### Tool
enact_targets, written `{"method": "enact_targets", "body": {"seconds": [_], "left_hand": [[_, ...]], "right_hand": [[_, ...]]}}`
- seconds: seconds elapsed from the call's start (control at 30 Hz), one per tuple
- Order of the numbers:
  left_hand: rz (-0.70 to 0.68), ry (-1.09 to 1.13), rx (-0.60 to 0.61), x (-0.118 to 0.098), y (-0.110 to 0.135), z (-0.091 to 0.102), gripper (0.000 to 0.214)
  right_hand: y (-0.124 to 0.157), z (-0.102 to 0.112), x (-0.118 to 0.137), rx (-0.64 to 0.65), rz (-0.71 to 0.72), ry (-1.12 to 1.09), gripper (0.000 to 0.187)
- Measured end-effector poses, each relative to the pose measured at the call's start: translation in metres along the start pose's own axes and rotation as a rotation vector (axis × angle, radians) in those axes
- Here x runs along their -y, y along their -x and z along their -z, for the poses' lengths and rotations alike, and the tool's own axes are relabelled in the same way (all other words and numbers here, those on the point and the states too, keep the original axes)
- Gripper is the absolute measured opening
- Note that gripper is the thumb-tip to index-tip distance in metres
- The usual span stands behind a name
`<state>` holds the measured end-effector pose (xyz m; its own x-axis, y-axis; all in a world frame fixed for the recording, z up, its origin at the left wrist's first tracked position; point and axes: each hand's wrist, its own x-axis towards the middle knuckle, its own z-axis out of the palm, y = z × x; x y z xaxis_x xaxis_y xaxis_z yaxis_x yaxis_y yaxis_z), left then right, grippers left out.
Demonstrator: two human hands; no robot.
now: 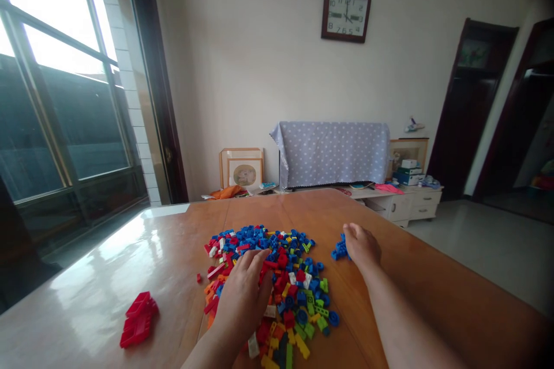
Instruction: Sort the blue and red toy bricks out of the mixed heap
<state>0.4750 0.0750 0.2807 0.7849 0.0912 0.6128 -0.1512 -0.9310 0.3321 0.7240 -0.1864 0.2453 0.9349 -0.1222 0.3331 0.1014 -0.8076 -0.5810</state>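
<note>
The big loose pile of mixed red, blue, green, yellow, orange and white plastic building bricks (283, 288) lies mid-table. The left hand (244, 285) reaches over its left part, fingers loosely bent, thumb slightly apart; whether they grip a brick, I cannot tell. Right of the pile, the right hand (363, 247) is half curled beside 1 small cluster of blue plastic bricks (340, 249); its fingertips are hidden, so their hold is unclear. Near left, well apart, sits 1 red plastic block piece (139, 320). All rest on the glossy brown wooden table (173, 277). Far off hangs 1 square dark-framed clock (346, 14).
</note>
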Motion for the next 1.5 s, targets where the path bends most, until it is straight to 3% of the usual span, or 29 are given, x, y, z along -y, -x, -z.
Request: {"method": "enact_targets", "body": {"seconds": [0.17, 0.27, 0.73, 1.1, 1.33, 1.5], "left_hand": [[-0.026, 0.004, 0.015, 0.001, 0.002, -0.001, 0.038], [-0.028, 0.003, 0.027, 0.003, 0.003, -0.003, 0.038], [-0.023, -0.014, 0.023, 0.002, 0.002, -0.002, 0.038], [-0.031, -0.013, 0.014, 0.003, 0.002, -0.003, 0.036], [-0.034, -0.031, 0.049, 0.005, 0.003, -0.005, 0.037], [-0.03, -0.035, 0.063, 0.004, 0.001, -0.003, 0.036]], "right_hand": [[0.014, -0.021, 0.017, 0.166, 0.0, 0.17, 0.09], [0.018, -0.03, 0.02, 0.248, -0.011, 0.298, 0.097], [0.01, -0.041, 0.016, 0.31, 0.043, 0.46, 0.087], [0.01, -0.031, -0.003, 0.299, 0.156, 0.446, 0.048], [0.022, -0.017, -0.026, 0.275, 0.206, 0.42, 0.046], [0.027, -0.011, -0.036, 0.242, 0.205, 0.364, 0.057]]}}
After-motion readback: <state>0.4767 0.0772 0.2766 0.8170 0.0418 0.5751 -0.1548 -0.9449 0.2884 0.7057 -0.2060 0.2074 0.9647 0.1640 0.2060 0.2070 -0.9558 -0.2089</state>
